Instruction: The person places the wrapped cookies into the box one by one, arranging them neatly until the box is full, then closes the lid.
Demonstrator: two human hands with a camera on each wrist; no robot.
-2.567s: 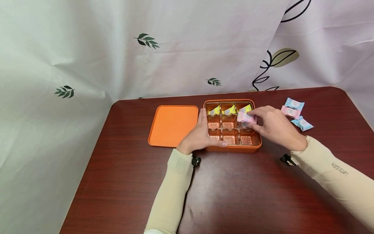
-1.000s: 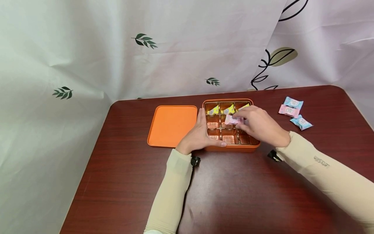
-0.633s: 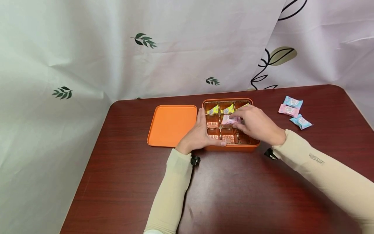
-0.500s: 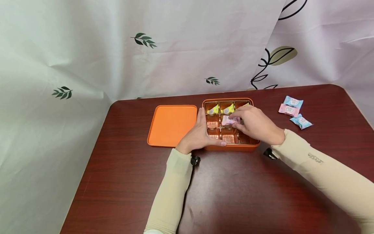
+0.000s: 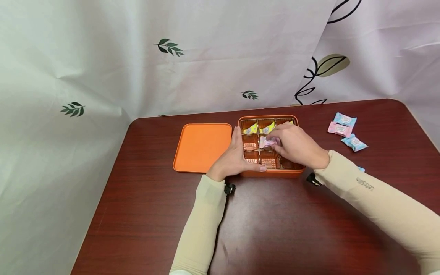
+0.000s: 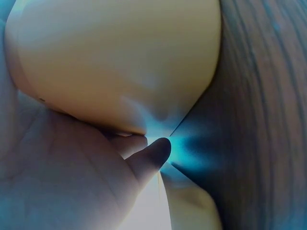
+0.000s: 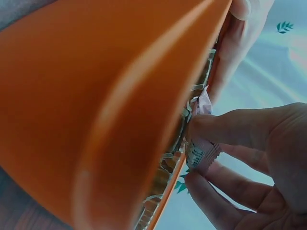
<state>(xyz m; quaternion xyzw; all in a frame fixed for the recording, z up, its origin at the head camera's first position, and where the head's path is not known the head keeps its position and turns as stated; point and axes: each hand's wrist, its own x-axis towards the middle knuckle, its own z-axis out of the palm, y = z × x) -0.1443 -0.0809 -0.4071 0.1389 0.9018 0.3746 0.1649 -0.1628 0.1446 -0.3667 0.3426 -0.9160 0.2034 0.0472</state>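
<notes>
Pink wrapped candy [image 5: 266, 142] pinched at the fingertips of the right hand [image 5: 295, 146], thumb and forefinger curled onto the wrapper, held low over the middle compartment of the orange box [image 5: 271, 174], just ahead of the knuckles. Left hand [image 5: 234, 157] laid flat-fingered against the near-left corner of the same box, thumb along the front rim, fingers straight up the left wall, nothing pinched. From the head view, whole layout seen: three rows of three gold-lined compartments, yellow candies [image 5: 251, 129] in the far row just beyond the right fingertips, one partly hidden behind that hand; near-row compartments bare, middle-right one covered by the hand. From the right wrist view, only the box's outer orange wall [image 7: 96, 105] close up, the crimped end of the pink candy [image 7: 201, 148] between thumb and fingers at the rim, gold liner beneath. From the left wrist view, little beyond palm [image 6: 62, 182], a blurred orange wall and dark wood. Orange lid [image 5: 203, 146] lying open-side up just left of the left hand. Three loose candies, two blue [image 5: 345, 119] and one pink [image 5: 340, 130], well off to the right of the right forearm on the table [image 5: 282, 229].
</notes>
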